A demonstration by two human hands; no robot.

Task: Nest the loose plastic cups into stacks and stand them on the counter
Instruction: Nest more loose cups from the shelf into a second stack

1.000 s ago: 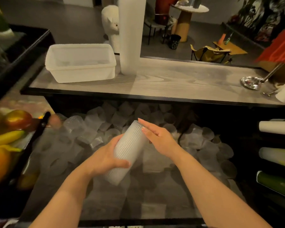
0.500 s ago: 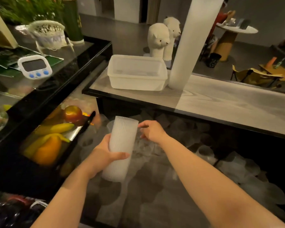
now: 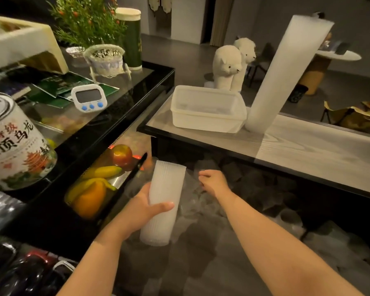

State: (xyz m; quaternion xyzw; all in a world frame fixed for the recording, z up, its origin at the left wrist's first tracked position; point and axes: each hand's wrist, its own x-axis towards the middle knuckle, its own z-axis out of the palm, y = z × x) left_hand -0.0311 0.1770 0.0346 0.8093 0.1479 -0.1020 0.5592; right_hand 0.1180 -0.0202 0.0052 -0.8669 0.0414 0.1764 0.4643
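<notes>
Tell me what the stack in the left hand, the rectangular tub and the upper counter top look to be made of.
Stack of cups: probably thin frosted plastic; translucent white, finely ribbed.
Tub: likely milky semi-clear plastic; you can see through its walls.
Counter top: pale grey wood-grain, matte; real wood or laminate, can't tell.

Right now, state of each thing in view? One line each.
Left hand: grips the short cup stack.
Short cup stack: nested, held tilted above the loose cups.
Right hand: fingers curled, reaching among the loose cups; whether it holds one cannot be told.
Loose cups: scattered, unstacked, below the counter.
Tall cup stack: standing on the counter, beside the tub.
Tub: lidless, looks empty.
Timer: display blank.
</notes>
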